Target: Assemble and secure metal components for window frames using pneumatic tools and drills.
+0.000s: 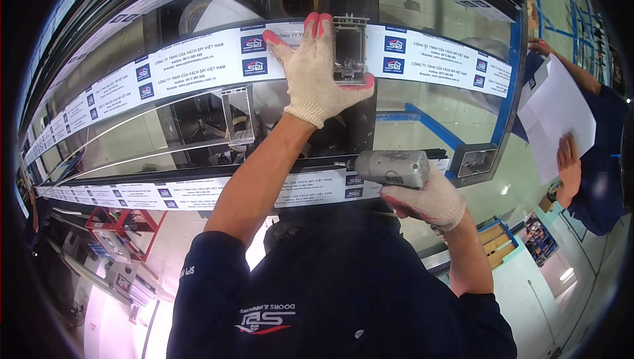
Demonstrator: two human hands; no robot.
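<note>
My left hand (314,71), in a cream glove with red fingertips, lies spread over a long film-wrapped profile (429,55). Its thumb touches the near end of a short hollow metal profile piece (350,52) set across that profile, and its index finger runs along the piece's left side. A grey power screwdriver (393,169) is in my right hand (426,200), gloved the same way, with fingers wrapped round the grip. The tool's bit points left, above the nearer wrapped profile (317,188). I cannot make out a screw at its tip.
A similar short metal piece (238,118) stands between the two long profiles, left of my forearm. Tape rolls (297,1) lie beyond. Blue metal framing (432,124) is at the right, where another person holds white sheets (555,118). A red rack (142,233) stands lower left.
</note>
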